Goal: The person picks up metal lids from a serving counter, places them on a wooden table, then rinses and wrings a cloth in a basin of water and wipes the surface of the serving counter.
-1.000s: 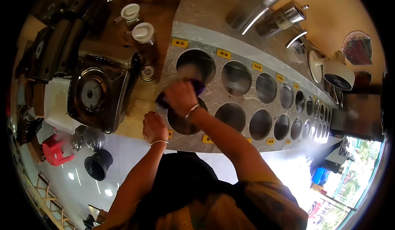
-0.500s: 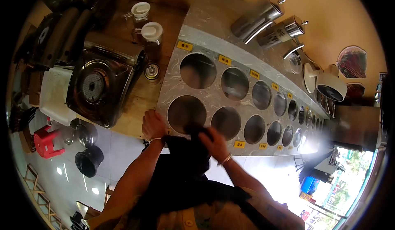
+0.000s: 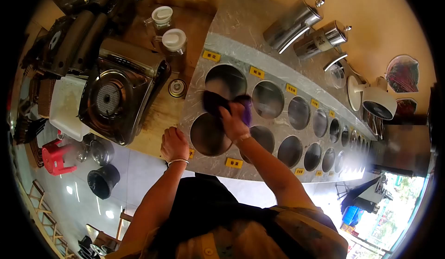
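Observation:
A dark purple cloth [image 3: 217,102] is in my right hand [image 3: 235,121], whose fingers press it onto the grey marbled counter [image 3: 197,92] between the two leftmost round holes. Part of the cloth sticks out purple on the right of the hand. My left hand [image 3: 174,143] rests on the counter's left edge, where it meets the wooden board, with its fingers curled; whether anything lies under them is hidden. Around the right hand are the upper hole [image 3: 225,79] and the lower hole [image 3: 208,136], both with dark insides.
Left of the counter stand a portable gas stove [image 3: 113,97], a round can [image 3: 177,88] and lidded glass jugs [image 3: 174,43]. Steel pitchers [image 3: 320,40] and a white fan [image 3: 380,102] line the back. Yellow labels [image 3: 233,163] mark the rows of holes.
My right hand and the cloth went from the lower hole down to the counter's front edge, then back up between the holes. My left hand stays at the counter's left edge.

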Motion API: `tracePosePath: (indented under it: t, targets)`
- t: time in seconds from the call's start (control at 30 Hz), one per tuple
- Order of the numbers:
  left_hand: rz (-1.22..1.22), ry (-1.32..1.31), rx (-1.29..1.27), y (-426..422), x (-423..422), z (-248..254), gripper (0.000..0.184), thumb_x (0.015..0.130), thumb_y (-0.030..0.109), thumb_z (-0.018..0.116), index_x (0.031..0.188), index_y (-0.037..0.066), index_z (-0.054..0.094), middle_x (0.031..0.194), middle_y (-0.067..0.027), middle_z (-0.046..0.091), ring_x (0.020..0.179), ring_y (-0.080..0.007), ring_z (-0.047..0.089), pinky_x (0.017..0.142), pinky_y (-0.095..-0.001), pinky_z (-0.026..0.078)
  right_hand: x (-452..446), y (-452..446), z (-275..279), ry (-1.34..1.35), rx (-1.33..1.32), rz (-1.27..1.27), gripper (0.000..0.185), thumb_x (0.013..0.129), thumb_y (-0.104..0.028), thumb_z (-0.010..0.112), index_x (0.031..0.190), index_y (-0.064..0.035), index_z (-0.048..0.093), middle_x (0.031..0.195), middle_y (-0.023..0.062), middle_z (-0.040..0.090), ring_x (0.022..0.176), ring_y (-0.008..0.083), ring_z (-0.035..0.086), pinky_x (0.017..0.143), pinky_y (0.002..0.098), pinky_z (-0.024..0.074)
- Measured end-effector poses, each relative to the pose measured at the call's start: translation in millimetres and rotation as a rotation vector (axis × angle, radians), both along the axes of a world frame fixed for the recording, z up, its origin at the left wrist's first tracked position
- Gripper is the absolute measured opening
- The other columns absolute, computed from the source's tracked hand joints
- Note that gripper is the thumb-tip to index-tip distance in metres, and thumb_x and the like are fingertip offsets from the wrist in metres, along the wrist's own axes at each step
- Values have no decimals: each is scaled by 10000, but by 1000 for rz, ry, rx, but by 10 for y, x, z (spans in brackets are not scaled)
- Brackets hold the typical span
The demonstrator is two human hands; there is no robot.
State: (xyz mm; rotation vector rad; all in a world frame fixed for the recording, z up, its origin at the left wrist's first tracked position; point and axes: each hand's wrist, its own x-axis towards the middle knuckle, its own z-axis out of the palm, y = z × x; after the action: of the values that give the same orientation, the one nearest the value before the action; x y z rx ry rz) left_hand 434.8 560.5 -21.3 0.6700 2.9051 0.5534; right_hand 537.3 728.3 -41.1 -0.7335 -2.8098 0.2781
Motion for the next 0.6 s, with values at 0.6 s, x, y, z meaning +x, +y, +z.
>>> tracePosePath:
  t: [0.6]
  targets:
    - [74, -87, 201, -45, 2, -33, 199, 828, 228, 394, 879, 68, 502, 851, -106, 536, 773, -291, 520, 639, -393, 415, -453, -407, 573, 251, -309, 25, 270, 697, -171, 587, 922, -63, 483, 889, 163, 455, 873, 335, 442, 699, 408, 411]
